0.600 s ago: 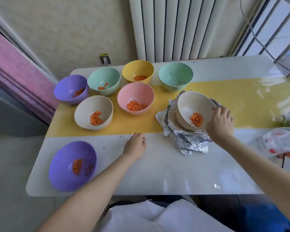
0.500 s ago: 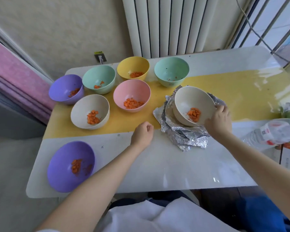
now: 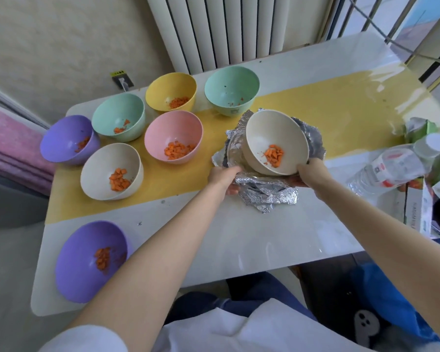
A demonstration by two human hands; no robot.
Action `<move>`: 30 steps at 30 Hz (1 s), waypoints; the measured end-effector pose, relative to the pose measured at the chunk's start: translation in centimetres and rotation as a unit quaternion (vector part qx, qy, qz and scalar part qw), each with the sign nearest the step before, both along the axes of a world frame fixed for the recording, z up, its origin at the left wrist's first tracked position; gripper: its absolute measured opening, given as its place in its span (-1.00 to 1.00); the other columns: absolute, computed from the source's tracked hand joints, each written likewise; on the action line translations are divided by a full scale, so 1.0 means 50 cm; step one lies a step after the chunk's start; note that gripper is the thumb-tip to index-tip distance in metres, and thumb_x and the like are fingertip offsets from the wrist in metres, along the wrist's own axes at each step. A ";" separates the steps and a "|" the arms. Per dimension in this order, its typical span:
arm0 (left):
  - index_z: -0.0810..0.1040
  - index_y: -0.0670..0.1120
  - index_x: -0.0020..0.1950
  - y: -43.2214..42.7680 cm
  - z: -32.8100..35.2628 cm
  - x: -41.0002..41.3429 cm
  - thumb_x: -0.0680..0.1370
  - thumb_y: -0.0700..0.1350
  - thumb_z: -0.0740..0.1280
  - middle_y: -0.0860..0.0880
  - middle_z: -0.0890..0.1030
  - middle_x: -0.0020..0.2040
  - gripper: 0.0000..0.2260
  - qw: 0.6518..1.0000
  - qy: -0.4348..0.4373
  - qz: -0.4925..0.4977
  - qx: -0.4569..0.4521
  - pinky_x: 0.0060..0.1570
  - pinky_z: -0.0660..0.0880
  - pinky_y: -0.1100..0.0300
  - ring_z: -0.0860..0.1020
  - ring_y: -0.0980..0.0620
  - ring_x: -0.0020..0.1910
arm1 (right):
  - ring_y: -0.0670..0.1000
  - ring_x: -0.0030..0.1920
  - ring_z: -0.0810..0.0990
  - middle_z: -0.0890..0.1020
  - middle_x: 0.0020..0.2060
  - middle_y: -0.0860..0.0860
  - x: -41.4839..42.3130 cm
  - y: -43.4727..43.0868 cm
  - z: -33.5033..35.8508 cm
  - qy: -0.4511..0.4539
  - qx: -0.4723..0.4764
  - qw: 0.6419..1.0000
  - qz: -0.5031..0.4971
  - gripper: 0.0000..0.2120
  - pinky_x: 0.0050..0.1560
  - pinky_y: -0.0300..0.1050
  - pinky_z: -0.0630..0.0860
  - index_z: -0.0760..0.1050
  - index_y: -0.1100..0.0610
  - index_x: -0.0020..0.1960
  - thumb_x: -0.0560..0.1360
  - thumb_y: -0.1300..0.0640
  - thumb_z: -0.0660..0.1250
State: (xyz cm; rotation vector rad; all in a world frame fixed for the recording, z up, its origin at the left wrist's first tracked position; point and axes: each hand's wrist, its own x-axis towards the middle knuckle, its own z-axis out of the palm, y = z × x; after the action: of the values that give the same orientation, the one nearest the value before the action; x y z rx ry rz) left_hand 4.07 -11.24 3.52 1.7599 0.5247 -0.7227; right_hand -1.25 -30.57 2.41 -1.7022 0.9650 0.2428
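Tabletop (image 3: 239, 237): both hands (image 3: 222, 176) (image 3: 310, 172) clasp foil (image 3: 264, 196), bowl (image 3: 269, 130).

I am not managing to read a full word anywhere. The bottle (image 3: 389, 166) is showing a white and red label with a small square mark, but its print is coming through too blurred for me. The box (image 3: 414, 212) under it is carrying a line of small print along its side, which I am failing to make out. The socket (image 3: 123, 81) is wearing a yellow-green strip with tiny dark characters, also unreadable. The dark cloth (image 3: 346, 323) at lower right is showing a white ghost face (image 3: 366, 325).
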 end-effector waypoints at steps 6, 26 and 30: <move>0.41 -0.18 0.33 -0.017 0.031 -0.007 0.51 -0.15 0.29 -0.07 0.51 0.19 -0.62 0.996 -0.081 0.000 0.033 0.08 0.44 0.11 0.49 -0.07 0.15 | -0.10 -0.64 0.52 0.55 -0.58 0.08 -0.019 0.011 0.032 -0.036 0.071 0.996 -0.027 -0.72 -0.58 -0.28 0.49 0.43 0.33 0.04 0.48 0.43 -0.02; 0.38 -0.26 0.28 0.122 0.058 -0.053 0.57 -0.20 0.21 -0.09 0.47 0.23 -0.71 0.912 -0.304 0.270 0.053 0.20 0.29 0.21 0.42 -0.03 0.22 | -0.06 -0.56 0.58 0.57 -0.34 0.16 0.034 0.055 0.024 -0.022 0.092 0.995 -0.025 -0.69 -0.48 -0.17 0.56 0.47 0.31 -0.08 0.49 0.36 -0.06; 0.40 0.00 0.09 0.141 0.066 -0.068 0.59 -0.22 0.21 0.22 0.39 0.05 -0.86 0.906 -0.323 0.274 0.015 -0.02 0.21 0.60 0.32 0.30 0.02 | 0.07 -0.43 0.57 0.56 -0.34 0.16 0.051 0.066 0.031 -0.009 0.037 0.999 0.005 -0.70 -0.58 -0.19 0.53 0.46 0.36 0.07 0.50 0.29 0.02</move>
State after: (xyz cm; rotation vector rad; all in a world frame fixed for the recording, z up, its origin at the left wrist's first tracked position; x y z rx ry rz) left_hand 0.69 -4.18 6.83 1.6404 0.5262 0.2685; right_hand 1.32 -27.25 3.99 -1.6406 0.9238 0.2668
